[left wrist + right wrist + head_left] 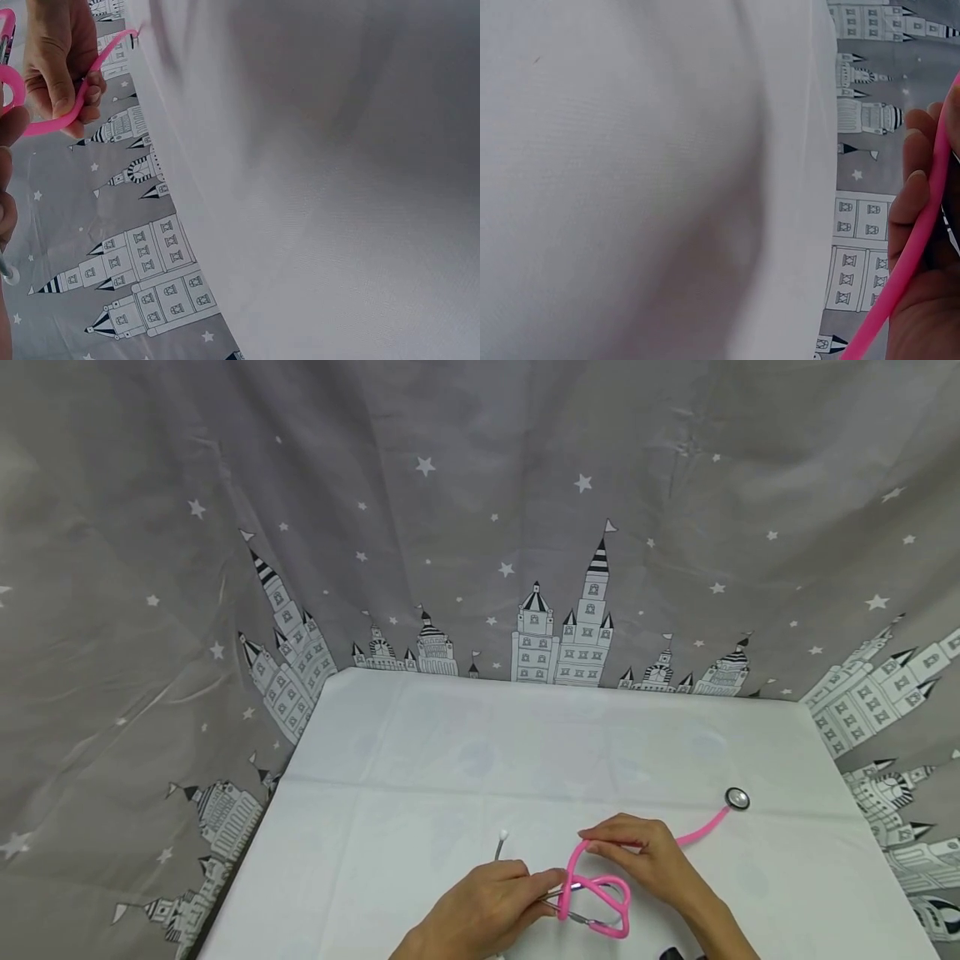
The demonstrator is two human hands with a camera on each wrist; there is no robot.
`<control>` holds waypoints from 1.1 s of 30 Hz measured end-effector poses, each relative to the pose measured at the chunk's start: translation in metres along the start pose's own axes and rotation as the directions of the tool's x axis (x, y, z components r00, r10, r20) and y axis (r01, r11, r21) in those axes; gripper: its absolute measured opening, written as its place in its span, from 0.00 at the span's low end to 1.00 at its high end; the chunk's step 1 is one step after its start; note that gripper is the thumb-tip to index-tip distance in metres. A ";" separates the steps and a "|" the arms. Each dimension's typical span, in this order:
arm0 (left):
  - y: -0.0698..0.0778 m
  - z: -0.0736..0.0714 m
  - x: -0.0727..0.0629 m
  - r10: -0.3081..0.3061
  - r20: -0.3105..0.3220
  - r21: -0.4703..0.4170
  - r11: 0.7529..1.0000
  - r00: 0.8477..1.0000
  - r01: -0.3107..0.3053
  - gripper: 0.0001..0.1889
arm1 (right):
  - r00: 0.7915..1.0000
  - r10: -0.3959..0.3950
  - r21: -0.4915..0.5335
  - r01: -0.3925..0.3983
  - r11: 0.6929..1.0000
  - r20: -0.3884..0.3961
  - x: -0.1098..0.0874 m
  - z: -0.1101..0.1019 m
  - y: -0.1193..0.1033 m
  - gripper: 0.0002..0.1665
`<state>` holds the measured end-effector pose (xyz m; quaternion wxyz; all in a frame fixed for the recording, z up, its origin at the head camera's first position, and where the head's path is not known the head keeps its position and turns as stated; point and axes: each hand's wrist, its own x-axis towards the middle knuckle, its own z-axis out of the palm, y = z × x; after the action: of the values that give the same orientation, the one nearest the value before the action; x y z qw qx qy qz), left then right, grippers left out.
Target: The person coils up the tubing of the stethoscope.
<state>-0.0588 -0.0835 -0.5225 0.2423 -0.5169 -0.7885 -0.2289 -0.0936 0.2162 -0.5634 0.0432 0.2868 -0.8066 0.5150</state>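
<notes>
A stethoscope with pink tubing (624, 906) is looped between both hands near the front of the white table. My left hand (491, 902) grips its metal ear tubes, and one white eartip (503, 835) pokes up behind that hand. The tubing forms a loop around the metal part just right of the left fingers. My right hand (647, 858) pinches the tubing between thumb and fingers, also seen in the left wrist view, where the right hand (60, 71) holds the pink tube. Beyond the right hand, the tube runs to the round chest piece (737, 798) lying on the table.
The white-covered table (420, 735) stretches ahead to a grey curtain (480, 510) printed with castles and stars, which also hangs at both sides. A small black object (671, 953) shows at the bottom edge beside the right forearm.
</notes>
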 end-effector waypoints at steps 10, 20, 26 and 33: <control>0.001 0.000 0.001 0.002 0.009 0.007 1.000 1.000 -0.002 0.26 | 1.000 -0.024 0.036 0.024 0.999 0.012 0.000 0.007 0.006 0.15; -0.003 0.005 -0.001 0.106 -0.066 0.042 0.994 0.992 -0.104 0.22 | 0.999 -0.035 0.003 0.035 0.999 0.005 -0.005 0.014 0.013 0.15; -0.002 0.004 -0.003 0.094 -0.058 0.033 0.995 0.994 -0.092 0.22 | 1.000 -0.006 -0.055 0.006 0.998 0.002 -0.007 0.013 0.014 0.14; -0.002 0.000 -0.002 0.072 -0.045 0.035 0.997 0.996 -0.070 0.19 | 0.999 0.047 -0.139 -0.050 0.989 -0.027 -0.009 0.009 0.014 0.15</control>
<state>-0.0602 -0.0854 -0.5241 0.2772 -0.5350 -0.7674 -0.2191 -0.0911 0.2168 -0.5821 0.0601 0.2573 -0.8468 0.4617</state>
